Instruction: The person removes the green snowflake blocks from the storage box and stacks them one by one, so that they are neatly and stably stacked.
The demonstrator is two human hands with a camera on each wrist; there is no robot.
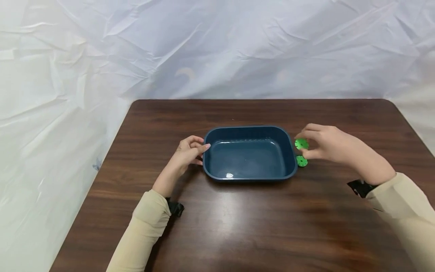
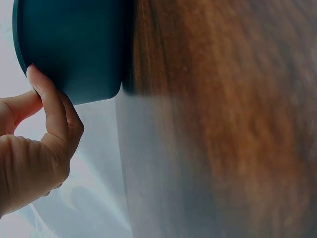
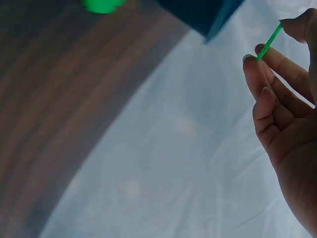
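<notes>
A dark blue rectangular tray (image 1: 249, 177) sits in the middle of the brown table (image 1: 238, 226). My left hand (image 1: 190, 151) touches the tray's left rim with its fingertips (image 2: 37, 79), fingers loosely curled. My right hand (image 1: 323, 145) pinches a thin green notched disc (image 1: 301, 144) between thumb and fingers, just right of the tray; the right wrist view shows that disc (image 3: 270, 42) edge-on. A second green disc (image 1: 301, 161) lies on the table by the tray's right wall, also seen as a blur (image 3: 101, 5).
A crumpled white sheet (image 1: 217, 49) hangs behind and beside the table. The table's rounded far corners and left edge (image 1: 102, 166) are in view. The tray's inside holds nothing.
</notes>
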